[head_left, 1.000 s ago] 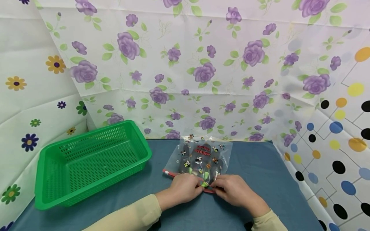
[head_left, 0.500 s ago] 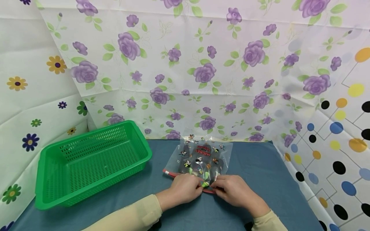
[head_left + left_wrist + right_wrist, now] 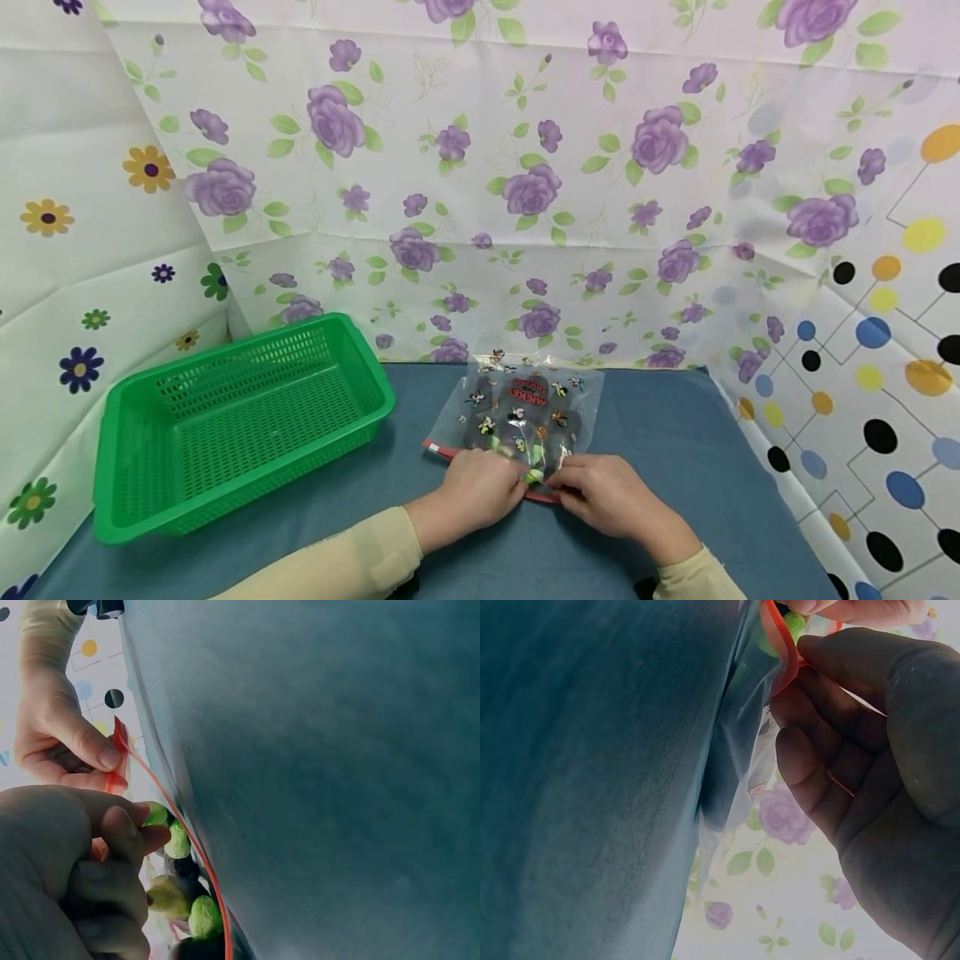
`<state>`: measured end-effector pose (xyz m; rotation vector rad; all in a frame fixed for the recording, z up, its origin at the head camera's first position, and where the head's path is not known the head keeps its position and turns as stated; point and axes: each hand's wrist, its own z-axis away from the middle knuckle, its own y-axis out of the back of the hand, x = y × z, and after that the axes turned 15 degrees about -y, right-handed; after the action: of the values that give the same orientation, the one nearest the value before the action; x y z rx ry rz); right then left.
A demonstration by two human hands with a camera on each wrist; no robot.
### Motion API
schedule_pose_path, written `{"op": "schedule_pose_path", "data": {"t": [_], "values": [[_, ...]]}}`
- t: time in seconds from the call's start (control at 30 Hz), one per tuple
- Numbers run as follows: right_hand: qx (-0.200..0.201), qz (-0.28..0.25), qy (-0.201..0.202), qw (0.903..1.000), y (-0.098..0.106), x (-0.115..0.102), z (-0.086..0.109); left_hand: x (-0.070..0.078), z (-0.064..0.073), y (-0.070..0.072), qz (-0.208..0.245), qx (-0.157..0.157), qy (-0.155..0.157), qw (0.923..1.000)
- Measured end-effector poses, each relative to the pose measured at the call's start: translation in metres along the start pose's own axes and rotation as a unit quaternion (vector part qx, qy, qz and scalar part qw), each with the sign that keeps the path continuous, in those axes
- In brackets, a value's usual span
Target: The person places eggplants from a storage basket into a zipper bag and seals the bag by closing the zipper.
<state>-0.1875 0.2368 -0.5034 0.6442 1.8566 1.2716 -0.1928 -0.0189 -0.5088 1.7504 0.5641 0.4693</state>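
Observation:
A clear zip bag (image 3: 528, 400) with cartoon prints and a red zip edge (image 3: 438, 450) lies on the blue cloth, its mouth toward me. Inside are several dark, eggplant-like things with green tops (image 3: 204, 918). My left hand (image 3: 483, 492) pinches the mouth's edge left of the middle, fingertips close to a green top (image 3: 534, 477). On the other side, my right hand (image 3: 607, 496) pinches the red edge between thumb and fingers. Between the hands the mouth gapes, with the lower red strip (image 3: 199, 847) bowing away in the left wrist view. The left fingers partly hide the upper strip.
A green perforated basket (image 3: 255, 417) stands on the left of the blue-clothed table (image 3: 675, 433), with nothing in it. Flowered sheets (image 3: 480, 167) hang behind and to the left, and a dotted one (image 3: 870, 417) on the right.
Both hands keep their grip at the bag's mouth and barely move. Slightly more of the green tops shows between them.

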Motion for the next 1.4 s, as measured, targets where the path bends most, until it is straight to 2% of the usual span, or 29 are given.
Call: {"op": "schedule_pose_path", "data": {"t": [0.2,0.43,0.53,0.7,0.87,1.1,1.4], "values": [[0.002,0.006,0.0,1.0,-0.001,0.001,0.0,0.004,-0.002,0.001,-0.084,0.002,-0.005,0.9964],[0.005,0.007,0.003,1.0,-0.002,0.002,0.0,0.012,-0.009,0.007,-0.125,-0.072,0.016,0.9894],[0.008,0.006,0.006,0.9999,-0.002,0.002,-0.001,0.013,-0.01,0.009,-0.143,-0.085,0.018,0.9859],[0.011,0.006,0.01,0.9999,-0.003,0.002,-0.001,0.013,-0.011,0.008,-0.17,-0.07,0.014,0.9828],[0.007,0.005,0.011,0.9999,-0.001,0.002,0.0,0.01,-0.012,0.007,-0.187,-0.042,0.028,0.9811],[0.0,0.005,0.007,1.0,-0.001,0.003,-0.001,0.006,-0.01,0.007,-0.163,-0.038,0.043,0.9849],[-0.007,0.006,-0.004,0.9999,0.0,0.004,0.0,-0.005,0.001,0.009,-0.152,-0.018,0.053,0.9868]]}}
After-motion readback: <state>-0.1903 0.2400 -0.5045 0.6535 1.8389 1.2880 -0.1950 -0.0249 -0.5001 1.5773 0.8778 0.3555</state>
